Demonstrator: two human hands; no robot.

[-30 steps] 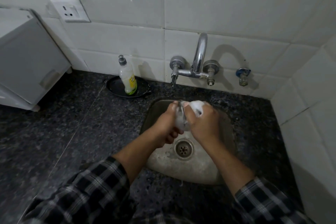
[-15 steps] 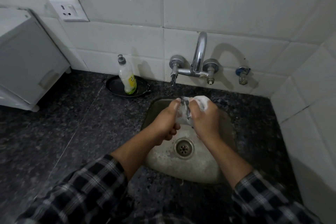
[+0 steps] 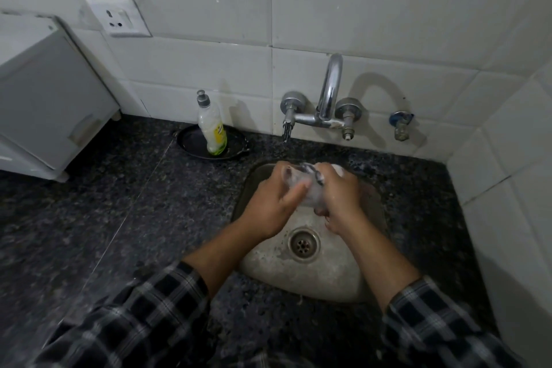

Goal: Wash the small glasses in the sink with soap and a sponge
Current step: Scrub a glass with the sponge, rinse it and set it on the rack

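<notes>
Head view, looking down on the sink [image 3: 328, 281], centre right of the frame. Both hands were together over the upper half of the basin, above the drain [image 3: 303, 244].

- Left hand [image 3: 268, 203]: fingers and thumb curled around a small glass [image 3: 309, 193], thumb laid across its near side. The glass was coated in foam and tipped on its side; which way its mouth faced could not be read.
- Right hand [image 3: 340, 197]: fingers curled, pressed against the right side of the glass and gripping a white, lathered sponge [image 3: 339, 170], seen only as a pale patch above the knuckles. Its shape was not resolvable.
- Both forearms came up from the lower edge of the frame in dark plaid sleeves [image 3: 143, 317].

Surroundings: a chrome wall tap [image 3: 328, 89] was above the basin, its spout over the hands. A dish soap bottle [image 3: 213, 128] stood upright in a shallow black dish [image 3: 191, 140] left of the tap, on the dark speckled countertop [image 3: 119, 203]. A wall socket [image 3: 119, 18] sat in the upper left, with a white appliance [image 3: 44, 92] at the left edge.
</notes>
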